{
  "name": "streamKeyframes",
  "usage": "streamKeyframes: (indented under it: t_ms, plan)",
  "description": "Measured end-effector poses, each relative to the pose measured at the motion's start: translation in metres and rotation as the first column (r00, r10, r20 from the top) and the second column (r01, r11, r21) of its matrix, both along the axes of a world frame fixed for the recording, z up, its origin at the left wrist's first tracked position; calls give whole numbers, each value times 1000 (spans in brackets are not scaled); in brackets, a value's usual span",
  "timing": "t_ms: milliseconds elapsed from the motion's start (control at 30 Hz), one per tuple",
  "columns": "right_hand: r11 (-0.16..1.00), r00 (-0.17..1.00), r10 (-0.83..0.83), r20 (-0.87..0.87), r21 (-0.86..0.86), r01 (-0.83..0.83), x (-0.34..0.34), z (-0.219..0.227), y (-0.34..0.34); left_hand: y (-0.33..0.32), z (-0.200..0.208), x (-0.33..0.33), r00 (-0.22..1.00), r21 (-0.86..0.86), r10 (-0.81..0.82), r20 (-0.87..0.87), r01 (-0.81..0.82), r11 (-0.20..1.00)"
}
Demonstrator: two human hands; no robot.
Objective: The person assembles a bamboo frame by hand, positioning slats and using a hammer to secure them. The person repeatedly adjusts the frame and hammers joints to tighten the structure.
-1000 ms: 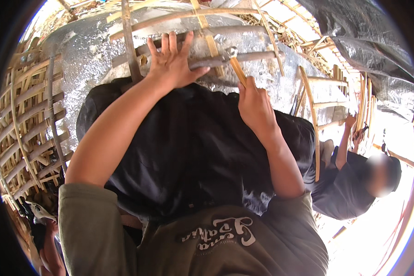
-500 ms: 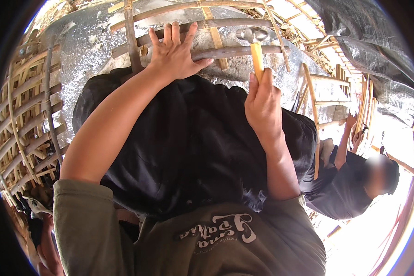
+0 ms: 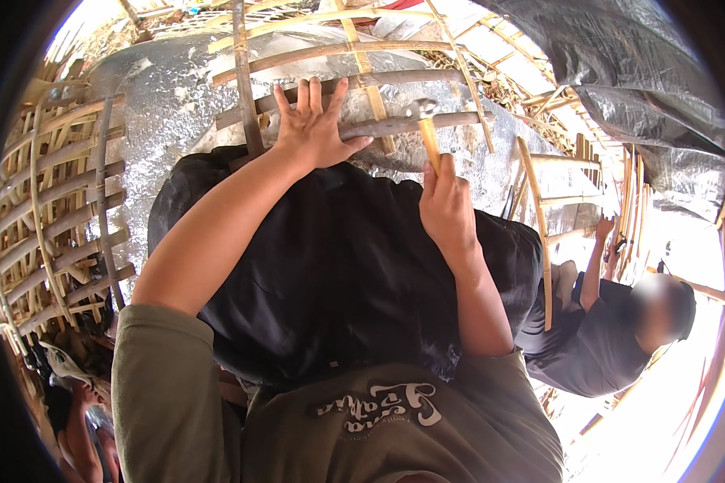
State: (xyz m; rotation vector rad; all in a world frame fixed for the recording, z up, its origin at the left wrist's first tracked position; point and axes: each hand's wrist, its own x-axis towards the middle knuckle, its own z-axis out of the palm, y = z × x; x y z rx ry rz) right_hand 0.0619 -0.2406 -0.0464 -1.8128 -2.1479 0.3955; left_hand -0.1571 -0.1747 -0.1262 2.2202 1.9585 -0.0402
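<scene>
In front of my knees lies a bamboo lattice frame (image 3: 395,79), made of crosswise slats and a few lengthwise strips. My left hand (image 3: 312,133) is spread flat over its near slats, fingers pointing away from me. My right hand (image 3: 448,201) is wrapped round the yellow handle of a hammer (image 3: 429,138). The metal hammer head is over the frame's nearest slat, right of my left hand; whether it touches the slat I cannot tell.
Stacked bamboo lattices (image 3: 56,217) stand at the left. Silvery sheeting (image 3: 169,105) covers the ground under the frame. A co-worker (image 3: 600,330) in dark clothes sits at the right beside another bamboo frame (image 3: 544,233). Black plastic sheeting (image 3: 644,88) hangs at the upper right.
The view has shifted, so the frame and both hands appear lower. The hammer head has come down to the nearest slat and closer to my left hand, which stays spread on the frame.
</scene>
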Motion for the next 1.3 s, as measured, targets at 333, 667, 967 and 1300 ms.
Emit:
streamKeyframes:
  t_ms: [333, 667, 967, 1300]
  plan:
    - [983, 997, -26, 77, -177, 39, -2, -30, 2, -3, 2, 0, 1000, 7, -3, 9, 3, 1000]
    - [985, 998, -27, 56, -170, 36, 2, -32, 2, 15, 16, -7, 992, -141, 34, 118, -17, 990]
    - [984, 998, -32, 63, -175, 42, 2, -32, 1, 54, 16, -46, 955, -148, 240, 173, -216, 965]
    - [992, 999, -30, -29, -127, 26, 0, -32, 0, 43, -1, -35, 981, 29, 178, 75, -181, 983]
